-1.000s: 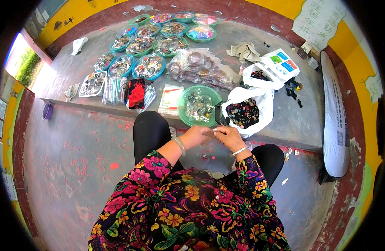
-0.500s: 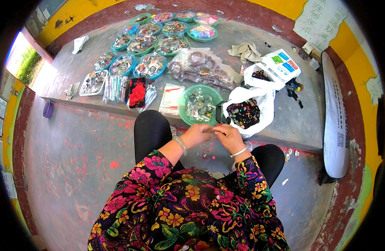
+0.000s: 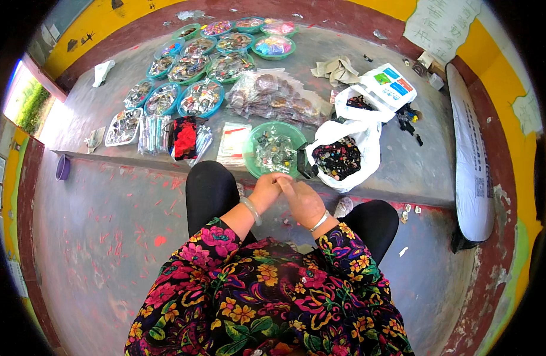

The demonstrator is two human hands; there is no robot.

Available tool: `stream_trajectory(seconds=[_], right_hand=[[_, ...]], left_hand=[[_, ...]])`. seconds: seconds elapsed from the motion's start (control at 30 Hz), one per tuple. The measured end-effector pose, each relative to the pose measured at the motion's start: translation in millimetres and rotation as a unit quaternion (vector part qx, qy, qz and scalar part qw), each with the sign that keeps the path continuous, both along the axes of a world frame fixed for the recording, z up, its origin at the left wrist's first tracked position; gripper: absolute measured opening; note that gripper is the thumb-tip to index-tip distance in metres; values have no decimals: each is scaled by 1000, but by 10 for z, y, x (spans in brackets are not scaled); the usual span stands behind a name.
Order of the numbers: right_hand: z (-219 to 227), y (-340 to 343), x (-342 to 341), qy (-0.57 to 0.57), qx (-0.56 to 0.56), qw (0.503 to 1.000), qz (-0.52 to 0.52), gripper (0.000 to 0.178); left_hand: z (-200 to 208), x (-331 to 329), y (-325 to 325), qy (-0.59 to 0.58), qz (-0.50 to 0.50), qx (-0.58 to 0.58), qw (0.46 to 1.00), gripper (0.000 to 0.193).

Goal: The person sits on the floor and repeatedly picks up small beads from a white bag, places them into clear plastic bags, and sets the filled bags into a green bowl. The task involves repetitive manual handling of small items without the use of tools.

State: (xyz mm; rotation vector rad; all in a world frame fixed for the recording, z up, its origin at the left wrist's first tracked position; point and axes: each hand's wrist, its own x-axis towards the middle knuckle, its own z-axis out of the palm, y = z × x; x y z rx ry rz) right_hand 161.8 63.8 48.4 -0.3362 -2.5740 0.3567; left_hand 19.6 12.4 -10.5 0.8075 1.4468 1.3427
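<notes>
My left hand (image 3: 267,192) and my right hand (image 3: 304,203) meet in front of my knees, fingers closed and pressed together at the tips. Anything pinched between them is too small or too hidden to name. Just beyond them, on the edge of a raised concrete platform, is a green plastic basin (image 3: 251,141) holding small clear packets (image 3: 276,149) with dark and pale pieces inside. To its right stands a white plastic bag (image 3: 371,155), open at the top, with many small dark, multicoloured items (image 3: 337,158). A black object (image 3: 308,168) lies between basin and bag.
Flat clear packs (image 3: 233,142), a red and black pouch (image 3: 184,137) and a white tray (image 3: 121,126) line the platform's edge. Several filled basins (image 3: 202,98) and a pile of bagged goods (image 3: 279,98) lie behind. A long white-wrapped board (image 3: 471,157) leans at right.
My hands have drawn closer together and shifted slightly left, with the right hand turned more back-up. The whole view has shifted a little. The basins and bags stay in place.
</notes>
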Motion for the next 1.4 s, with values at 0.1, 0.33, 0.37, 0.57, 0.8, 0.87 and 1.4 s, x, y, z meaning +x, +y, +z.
stream_trajectory(seconds=[0.1,0.33,0.37,0.57,0.8,0.87,1.4], right_hand=[[-23,-3,-25,33,-11,999,-15,43],[358,315,4,191,-141,971,-39,25],[367,521,25,196,-152,967,-59,19],[-173,1800,356,-194,-137,961,-142,14],[-1094,1941,349,-535,-99,827,-138,18],[-1212,1914,368,-534,-79,828,-149,19],[-1405,1822,350,-483,23,844,-232,17]], left_hand=[[-32,3,21,9,13,-7,1000,20],[520,-137,99,183,17,-52,982,23],[549,-183,125,195,17,-44,980,23],[297,-164,193,166,2,-28,986,25],[235,-157,231,166,-14,-74,983,25],[239,-180,254,155,-23,-82,984,25],[283,-134,249,216,-41,-43,975,25]])
